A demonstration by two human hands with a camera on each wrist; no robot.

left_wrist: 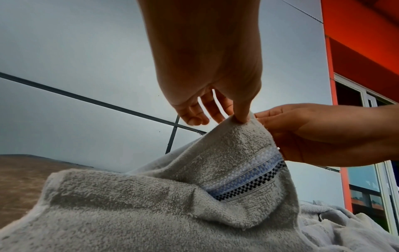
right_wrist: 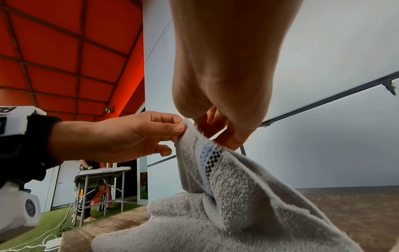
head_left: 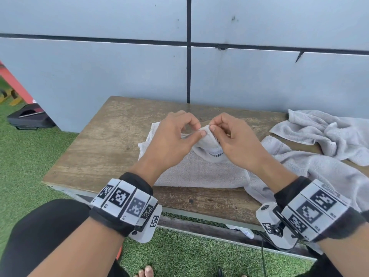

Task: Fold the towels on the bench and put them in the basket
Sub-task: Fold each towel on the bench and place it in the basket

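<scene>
A grey towel (head_left: pixel 197 170) with a blue-and-black checked band lies on the wooden bench (head_left: pixel 103 144). One corner of the towel (left_wrist: pixel 237 139) (right_wrist: pixel 215 170) is lifted off the bench. My left hand (head_left: pixel 175 136) (left_wrist: pixel 215 95) (right_wrist: pixel 121 136) pinches that corner between thumb and forefinger. My right hand (head_left: pixel 231 140) (left_wrist: pixel 313 131) (right_wrist: pixel 222 109) pinches the same corner right beside it, fingertips almost touching. No basket is in view.
Two more crumpled grey towels lie on the bench at the right, one near the wall (head_left: pixel 327 132) and one over the front edge (head_left: pixel 319 168). A grey panelled wall (head_left: pixel 119 66) backs the bench. Green turf (head_left: pixel 24 156) surrounds it, with a black case (head_left: pixel 30 117) at left.
</scene>
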